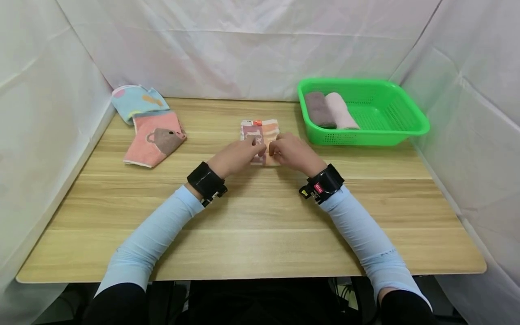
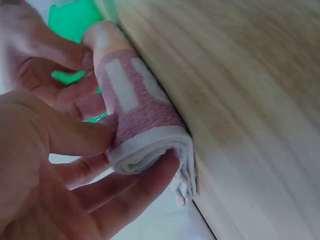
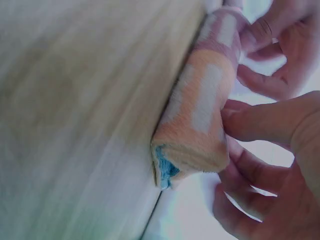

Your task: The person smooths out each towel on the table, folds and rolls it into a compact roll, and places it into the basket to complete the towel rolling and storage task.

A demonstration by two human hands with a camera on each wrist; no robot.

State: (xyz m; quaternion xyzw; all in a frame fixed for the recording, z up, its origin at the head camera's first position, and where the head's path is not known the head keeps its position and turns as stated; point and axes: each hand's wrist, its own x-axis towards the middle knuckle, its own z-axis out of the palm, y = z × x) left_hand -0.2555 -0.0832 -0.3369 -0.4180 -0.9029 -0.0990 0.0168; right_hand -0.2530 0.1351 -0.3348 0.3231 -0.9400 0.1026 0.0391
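A small mauve and orange towel (image 1: 253, 131) with pale patches lies mid-table, its near part rolled up. At its mauve end, my left hand (image 1: 237, 158) pinches the roll, thumb on one side and fingers curled at the coiled white edge (image 2: 150, 137). The right hand (image 1: 298, 155) holds the orange end (image 3: 200, 110) between thumb and fingers, where a bit of blue shows inside the roll. Both hands are side by side over the towel. The roll sits against the wooden tabletop in both wrist views.
A green basket (image 1: 367, 138) at the back right holds a grey-brown rolled towel (image 1: 318, 109) and a pale pink one (image 1: 340, 112). To the left lie a folded pink towel (image 1: 142, 140) with a bear design and a light blue towel (image 1: 136, 100). White curtains (image 1: 243, 58) enclose the table.
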